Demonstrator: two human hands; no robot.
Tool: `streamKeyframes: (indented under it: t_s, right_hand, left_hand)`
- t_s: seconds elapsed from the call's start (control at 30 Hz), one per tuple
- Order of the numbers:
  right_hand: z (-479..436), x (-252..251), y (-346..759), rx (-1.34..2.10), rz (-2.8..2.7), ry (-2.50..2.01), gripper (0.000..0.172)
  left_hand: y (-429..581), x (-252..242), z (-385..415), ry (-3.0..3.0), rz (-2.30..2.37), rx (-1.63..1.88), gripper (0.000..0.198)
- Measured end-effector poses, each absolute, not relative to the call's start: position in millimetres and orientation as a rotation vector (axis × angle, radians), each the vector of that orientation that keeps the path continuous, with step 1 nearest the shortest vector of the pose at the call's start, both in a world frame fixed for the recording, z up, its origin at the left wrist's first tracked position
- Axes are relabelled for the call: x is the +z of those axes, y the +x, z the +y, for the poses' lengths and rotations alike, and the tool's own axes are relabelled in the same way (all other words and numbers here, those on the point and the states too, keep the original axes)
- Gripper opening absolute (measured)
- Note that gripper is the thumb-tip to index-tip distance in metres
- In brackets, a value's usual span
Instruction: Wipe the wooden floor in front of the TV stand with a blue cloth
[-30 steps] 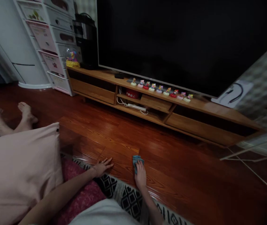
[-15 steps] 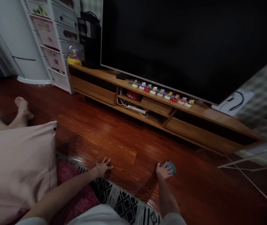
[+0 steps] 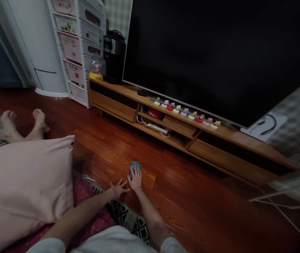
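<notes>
My right hand [image 3: 135, 178] presses a folded blue cloth [image 3: 134, 164] against the reddish wooden floor [image 3: 163, 189]. Its fingers lie over the near part of the cloth, and the far edge sticks out beyond the fingertips. Just to the left, my left hand [image 3: 118, 189] rests on the floor with its fingers spread and nothing in it. A patterned black and white rug [image 3: 118, 212] lies under my left forearm, partly hidden by my clothing.
A wooden TV stand [image 3: 115, 105] runs across ahead, with several small figurines [image 3: 184, 111] along its top below a large television [image 3: 205, 52]. On the left are a pink pillow [image 3: 28, 182] and bare feet [image 3: 40, 121]. A thin-legged rack [image 3: 273, 202] stands right.
My right hand has slid the blue cloth leftward across the floor, close to my left hand. The left hand stays planted on the floor. The camera view has shifted slightly.
</notes>
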State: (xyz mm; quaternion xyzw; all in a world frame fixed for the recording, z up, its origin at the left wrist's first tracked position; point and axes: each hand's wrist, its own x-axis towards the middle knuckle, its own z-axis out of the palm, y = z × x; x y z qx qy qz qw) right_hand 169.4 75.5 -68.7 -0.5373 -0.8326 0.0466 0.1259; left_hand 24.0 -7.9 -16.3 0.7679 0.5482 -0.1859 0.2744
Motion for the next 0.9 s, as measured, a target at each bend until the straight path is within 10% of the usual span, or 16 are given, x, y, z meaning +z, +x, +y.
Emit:
streamKeyframes:
  t_s: [0.43, 0.9]
  right_hand:
    - [7, -81, 424, -0.144, -1.56, -2.43, 0.076]
    - [-49, -90, 200, 0.105, -2.249, -1.952, 0.069]
  left_hand:
    - [12, -26, -6, 2.163, 1.396, -0.441, 0.09]
    - [-29, -20, -13, 2.295, 1.266, -0.425, 0.081]
